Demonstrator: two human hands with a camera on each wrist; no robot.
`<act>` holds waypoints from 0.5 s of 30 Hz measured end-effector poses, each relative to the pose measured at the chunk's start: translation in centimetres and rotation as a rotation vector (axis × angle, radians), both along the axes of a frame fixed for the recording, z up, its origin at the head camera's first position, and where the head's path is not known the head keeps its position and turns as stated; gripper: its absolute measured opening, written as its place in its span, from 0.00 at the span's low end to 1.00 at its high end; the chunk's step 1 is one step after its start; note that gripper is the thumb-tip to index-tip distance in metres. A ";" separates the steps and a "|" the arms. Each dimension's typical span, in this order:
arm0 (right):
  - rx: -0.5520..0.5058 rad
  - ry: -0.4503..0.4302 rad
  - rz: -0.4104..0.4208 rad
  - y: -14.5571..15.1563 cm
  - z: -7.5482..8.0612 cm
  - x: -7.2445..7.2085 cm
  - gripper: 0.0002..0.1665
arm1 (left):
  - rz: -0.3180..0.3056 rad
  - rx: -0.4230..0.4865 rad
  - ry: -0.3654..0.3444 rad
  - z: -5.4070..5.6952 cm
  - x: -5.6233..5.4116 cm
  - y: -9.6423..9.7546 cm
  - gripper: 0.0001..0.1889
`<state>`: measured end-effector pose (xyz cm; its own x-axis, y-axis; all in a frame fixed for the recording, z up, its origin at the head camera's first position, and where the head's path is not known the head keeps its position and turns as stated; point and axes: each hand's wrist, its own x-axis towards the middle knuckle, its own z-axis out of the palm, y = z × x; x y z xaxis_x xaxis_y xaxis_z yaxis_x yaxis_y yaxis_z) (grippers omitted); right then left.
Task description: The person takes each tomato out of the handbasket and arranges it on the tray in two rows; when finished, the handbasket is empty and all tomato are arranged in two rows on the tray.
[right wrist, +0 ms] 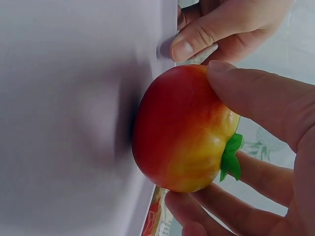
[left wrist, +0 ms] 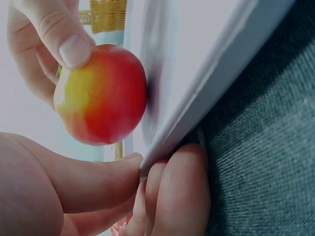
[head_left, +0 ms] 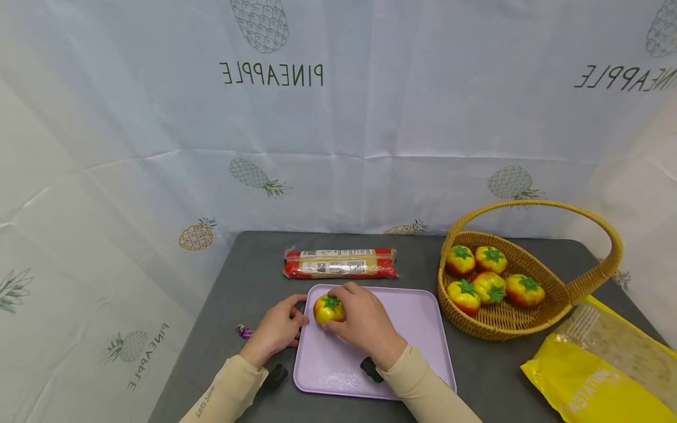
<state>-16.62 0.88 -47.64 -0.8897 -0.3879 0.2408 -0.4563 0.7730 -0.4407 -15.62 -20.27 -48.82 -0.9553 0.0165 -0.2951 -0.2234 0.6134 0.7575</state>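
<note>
Right hand [head_left: 365, 322] cups the toy tomato [head_left: 329, 309] at about 10 o'clock on the lilac tray [head_left: 418, 329], while left hand [head_left: 276, 330] pinches the tray's 9 o'clock edge, probably steadying it.

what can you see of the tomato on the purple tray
The tomato is smooth and glossy, plastic-looking, red blending into yellow, with a green leafy cap facing up and no visible damage. It sits on the near-left part of the purple tray. The right hand holds it, thumb and fingers curled round its sides. The left hand does not touch it; that one pinches the tray's left edge.
</note>
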 end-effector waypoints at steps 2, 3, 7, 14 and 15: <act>0.002 -0.004 0.000 0.0 0.1 0.0 0.33 | 0.000 0.006 -0.003 0.1 0.0 0.0 0.27; 0.003 -0.007 -0.001 0.0 0.1 -0.1 0.33 | 0.001 0.006 -0.005 0.1 0.0 0.0 0.27; 0.013 -0.024 -0.003 0.0 0.2 -0.1 0.34 | 0.003 0.008 -0.013 0.1 -0.1 -0.1 0.27; 0.025 -0.051 -0.001 0.2 0.3 -0.1 0.36 | 0.001 0.002 -0.013 0.0 -0.1 -0.1 0.27; 0.026 -0.051 -0.002 0.2 0.3 -0.1 0.36 | 0.000 0.001 -0.013 0.0 -0.1 -0.1 0.27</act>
<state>-16.68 1.07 -47.33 -0.9012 -0.3918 0.1851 -0.4324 0.7850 -0.4435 -15.73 -20.35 -48.79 -0.9514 0.0165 -0.3074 -0.2334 0.6124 0.7553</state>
